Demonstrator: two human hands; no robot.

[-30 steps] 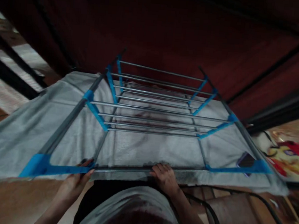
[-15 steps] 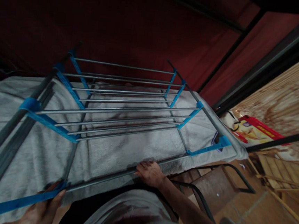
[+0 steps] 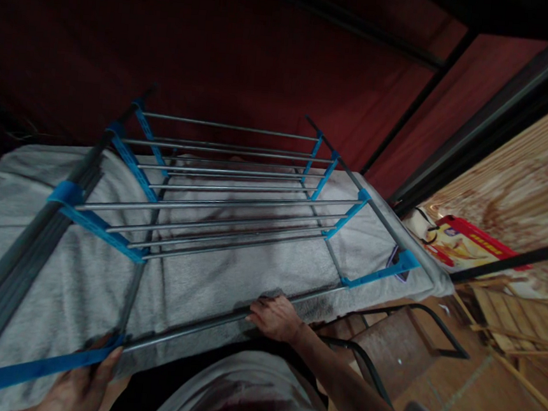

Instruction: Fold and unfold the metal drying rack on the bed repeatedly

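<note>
A rack of grey metal tubes and blue plastic brackets lies across a pale grey blanket (image 3: 250,261). My left hand (image 3: 80,384), at the lower left, is closed around the end of a long blue bracket (image 3: 39,367), where it meets the nearest tube; part of its fingers is hidden behind the bracket. My right hand (image 3: 276,317) grips that near metal tube (image 3: 186,330) around its middle, fingers wrapped over it. Farther back, several thinner rods (image 3: 236,202) run between shorter blue brackets (image 3: 103,232). A thick side post (image 3: 14,266) stretches along the left.
A dark red panel (image 3: 248,56) stands behind the blanket, with a dark metal frame at right. A red and yellow box (image 3: 472,242) lies beyond the blanket's right end. A dark-framed chair (image 3: 396,344) and wooden slatted piece (image 3: 514,316) are on the tiled floor, lower right.
The view has shifted slightly, and the rack's left post appears a little farther right. Both hands keep their hold in nearly the same places.
</note>
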